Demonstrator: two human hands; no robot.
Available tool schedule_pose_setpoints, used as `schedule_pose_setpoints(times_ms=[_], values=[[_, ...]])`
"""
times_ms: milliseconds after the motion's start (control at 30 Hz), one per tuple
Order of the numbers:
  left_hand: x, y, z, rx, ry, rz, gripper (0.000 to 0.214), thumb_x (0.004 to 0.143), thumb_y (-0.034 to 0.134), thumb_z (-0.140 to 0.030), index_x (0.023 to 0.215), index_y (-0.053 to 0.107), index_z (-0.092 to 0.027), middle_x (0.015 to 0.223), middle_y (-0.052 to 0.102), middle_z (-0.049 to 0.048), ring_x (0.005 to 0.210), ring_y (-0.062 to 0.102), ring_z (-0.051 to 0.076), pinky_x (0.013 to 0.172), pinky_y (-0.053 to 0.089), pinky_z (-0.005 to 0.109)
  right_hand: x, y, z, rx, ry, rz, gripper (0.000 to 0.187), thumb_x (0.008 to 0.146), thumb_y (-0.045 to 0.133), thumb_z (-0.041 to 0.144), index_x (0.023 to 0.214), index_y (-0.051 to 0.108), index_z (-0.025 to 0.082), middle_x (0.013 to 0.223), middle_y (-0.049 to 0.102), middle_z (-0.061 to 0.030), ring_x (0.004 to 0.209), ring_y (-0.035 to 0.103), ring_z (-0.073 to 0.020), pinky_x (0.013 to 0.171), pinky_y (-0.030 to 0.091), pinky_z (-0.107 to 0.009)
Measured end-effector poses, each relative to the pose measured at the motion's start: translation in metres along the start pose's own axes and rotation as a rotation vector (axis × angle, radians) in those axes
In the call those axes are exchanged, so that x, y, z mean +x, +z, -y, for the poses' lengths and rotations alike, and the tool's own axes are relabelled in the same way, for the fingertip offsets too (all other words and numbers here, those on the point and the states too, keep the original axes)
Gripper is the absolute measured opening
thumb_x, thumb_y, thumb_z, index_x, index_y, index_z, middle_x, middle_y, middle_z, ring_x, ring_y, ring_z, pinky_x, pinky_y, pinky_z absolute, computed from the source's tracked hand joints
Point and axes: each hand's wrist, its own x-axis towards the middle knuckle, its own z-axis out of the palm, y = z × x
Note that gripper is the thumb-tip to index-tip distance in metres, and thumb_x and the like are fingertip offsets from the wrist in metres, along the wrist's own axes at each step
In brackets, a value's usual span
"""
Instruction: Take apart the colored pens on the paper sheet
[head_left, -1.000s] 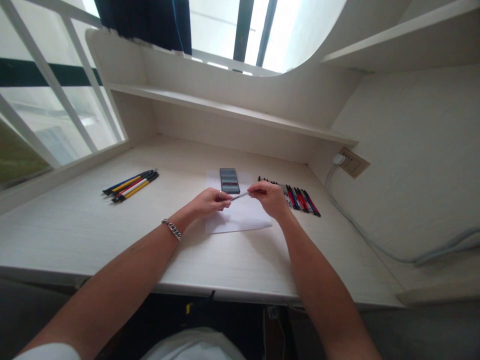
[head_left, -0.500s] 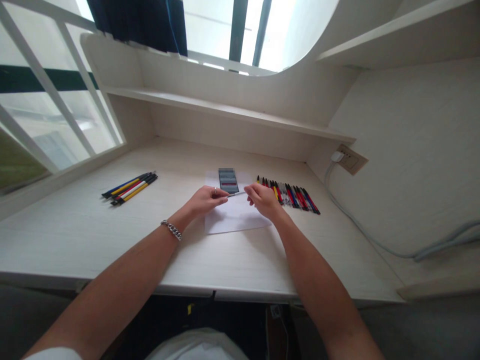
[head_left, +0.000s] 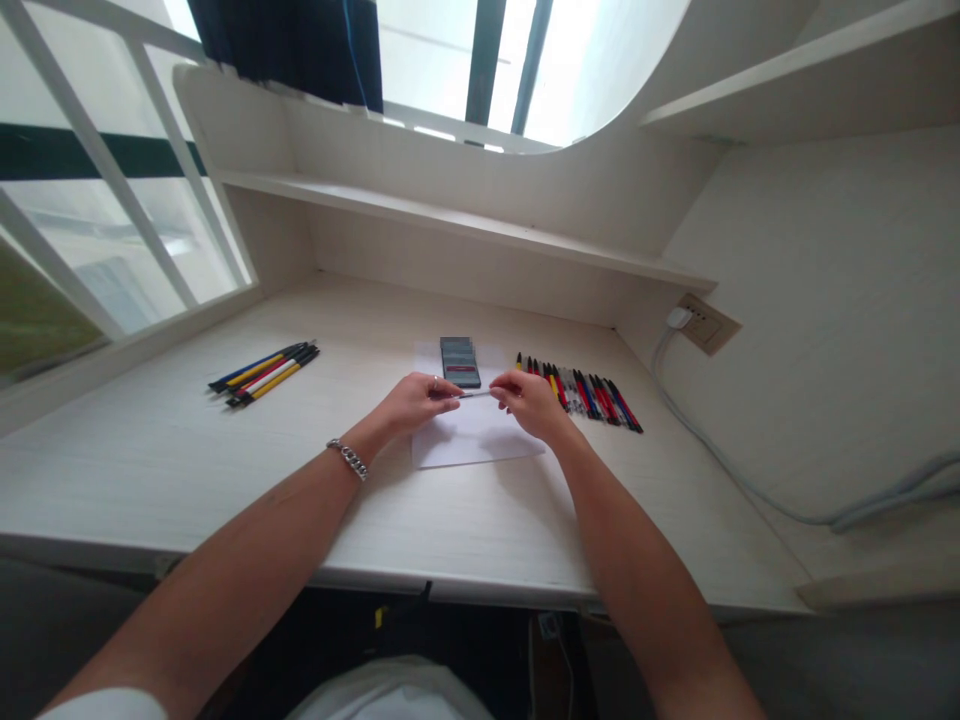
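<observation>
Head view: both hands (head_left: pixel 415 403) hold a pen (head_left: pixel 475 394) over paper (head_left: pixel 480 440).

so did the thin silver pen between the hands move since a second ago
Yes. The pen has swung from tilted to nearly level: its right end has dropped, judged against the phone lying just beyond it.

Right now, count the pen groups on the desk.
2: a bunch of pens left of the paper sheet, a row of pens right of it; one pen lies between the hands.
</observation>
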Motion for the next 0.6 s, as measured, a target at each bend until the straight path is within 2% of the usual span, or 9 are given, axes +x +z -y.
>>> schedule_pose_setpoints(times_ms=[100,167,433,500,600], values=[[-0.001,0.0,-0.002,0.02,0.026,-0.043,0.027,0.076,0.074,-0.032,0.099,0.081,-0.019,0.093,0.079,0.0072,0.081,0.07,0.021,0.077,0.052,0.031,0.002,0.003,0.001,-0.149,0.063,0.04,0.038,0.097,0.054,0.042,0.07,0.068,0.019,0.061,0.066,-0.0014,0.056,0.061,-0.0134,0.059,0.042,-0.025],[-0.001,0.0,-0.002,0.02,0.023,-0.054,0.025,0.076,0.075,-0.031,0.097,0.081,-0.019,0.092,0.079,0.0073,0.08,0.069,0.02,0.077,0.052,0.031,0.003,0.005,0.002,-0.213,0.086,0.063,0.048,0.1,0.047,0.045,0.065,0.067,0.019,0.057,0.064,-0.0017,0.055,0.06,-0.014,0.059,0.04,-0.026],[0.0,0.0,0.002,-0.005,0.004,-0.064,0.027,0.075,0.075,-0.035,0.096,0.08,-0.019,0.09,0.079,0.0065,0.08,0.069,0.02,0.077,0.052,0.032,0.004,0.005,0.004,-0.314,0.116,0.132,0.056,0.104,0.039,0.048,0.066,0.068,0.019,0.053,0.063,-0.0015,0.054,0.058,-0.0151,0.06,0.037,-0.027],[-0.001,0.002,0.003,-0.025,-0.016,-0.078,0.029,0.074,0.076,-0.037,0.096,0.08,-0.018,0.087,0.078,0.0063,0.078,0.069,0.02,0.074,0.051,0.031,0.004,0.005,0.006,-0.339,0.127,0.119,0.054,0.104,0.039,0.046,0.068,0.068,0.019,0.06,0.067,-0.0034,0.06,0.062,-0.016,0.062,0.038,-0.027],[-0.002,0.005,0.0,-0.037,-0.028,-0.097,0.037,0.071,0.078,-0.036,0.102,0.078,-0.017,0.083,0.077,0.0056,0.076,0.069,0.02,0.073,0.051,0.032,-0.001,0.008,0.014,-0.448,0.052,0.016,0.036,0.102,0.048,0.04,0.086,0.073,0.019,0.089,0.076,-0.01,0.083,0.068,-0.0214,0.071,0.043,-0.029]])
